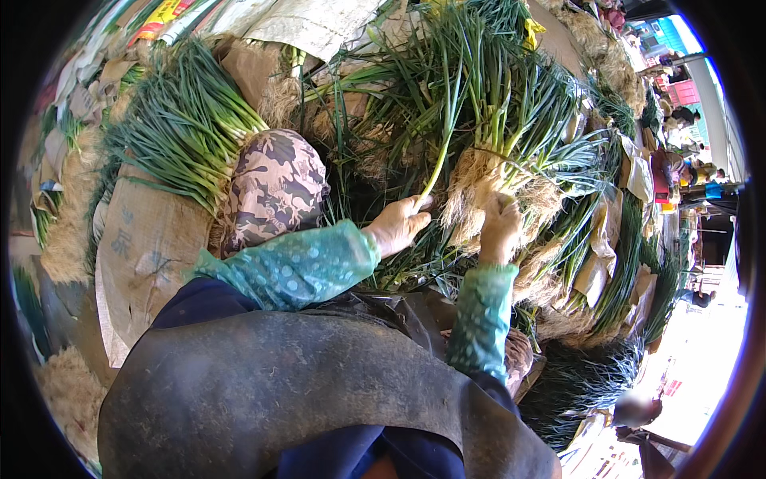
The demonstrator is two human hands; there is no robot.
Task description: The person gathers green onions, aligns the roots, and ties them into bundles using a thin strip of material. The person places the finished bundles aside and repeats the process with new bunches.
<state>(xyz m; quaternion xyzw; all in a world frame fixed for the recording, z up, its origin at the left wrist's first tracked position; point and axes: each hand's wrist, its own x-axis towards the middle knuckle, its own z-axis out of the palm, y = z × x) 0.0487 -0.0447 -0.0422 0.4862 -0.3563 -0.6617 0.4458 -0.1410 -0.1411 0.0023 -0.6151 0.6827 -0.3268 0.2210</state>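
My left hand pinches a single long scallion near its pale lower end, and the green leaves point up and away. To its right, my right hand has its fingers curled into the tangled, straw-coloured roots of a scallion bunch. The fingertips are partly hidden among these roots. Behind both hands lies a loose heap of scallions. Green dotted sleeve covers cover both forearms. Camouflage cloth, apparently over a knee, bulges left of my left hand.
Another scallion bunch lies at left beside a woven sack. More root-ended bunches are stacked at right. A dark, soiled apron spans my lap. A pale sheet lies at the far side. Several people are in the background at far right.
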